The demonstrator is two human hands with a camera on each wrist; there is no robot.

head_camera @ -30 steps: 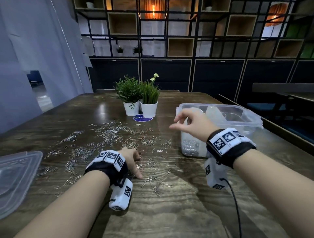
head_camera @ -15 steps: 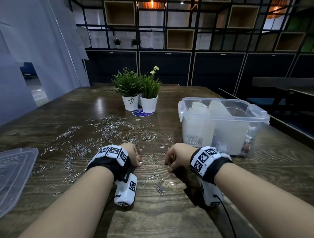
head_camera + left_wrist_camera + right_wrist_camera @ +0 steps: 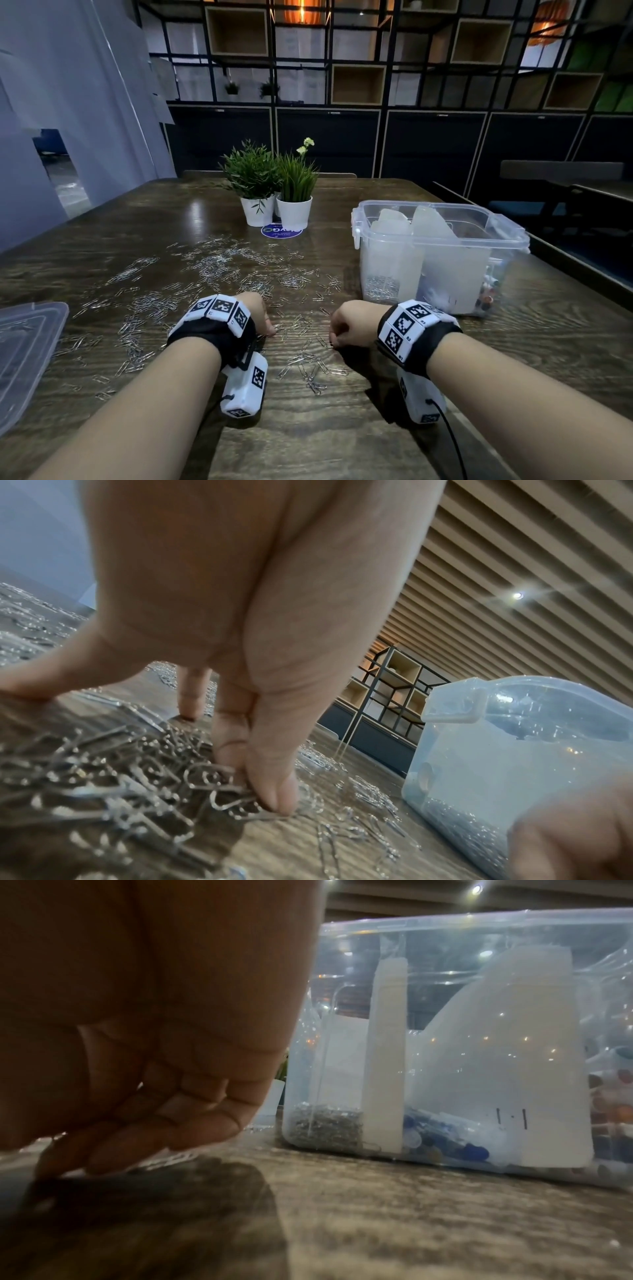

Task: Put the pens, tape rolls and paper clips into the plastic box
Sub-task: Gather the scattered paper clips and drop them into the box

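Observation:
Silver paper clips (image 3: 219, 267) lie scattered over the dark wooden table (image 3: 342, 438). My left hand (image 3: 257, 313) is down among them; its thumb and forefinger pinch a few paper clips (image 3: 236, 799) against the wood. My right hand (image 3: 344, 325) is just beside it, fingers (image 3: 164, 1123) curled with the tips bunched on clips at the table top. The clear plastic box (image 3: 445, 245) stands open to the right with white dividers; a heap of clips (image 3: 325, 1123) fills its left compartment and blue-capped pens (image 3: 448, 1142) lie in the middle one.
The box's clear lid (image 3: 27, 342) lies at the left table edge. Two potted plants (image 3: 274, 192) and a blue sticker (image 3: 281, 231) sit at the far middle. The table's right edge runs close behind the box, with a dark bench (image 3: 561, 171) beyond.
My right hand came away from above the box and dropped to the table beside the left hand, fingers curling onto clips. The left hand stayed among the clips.

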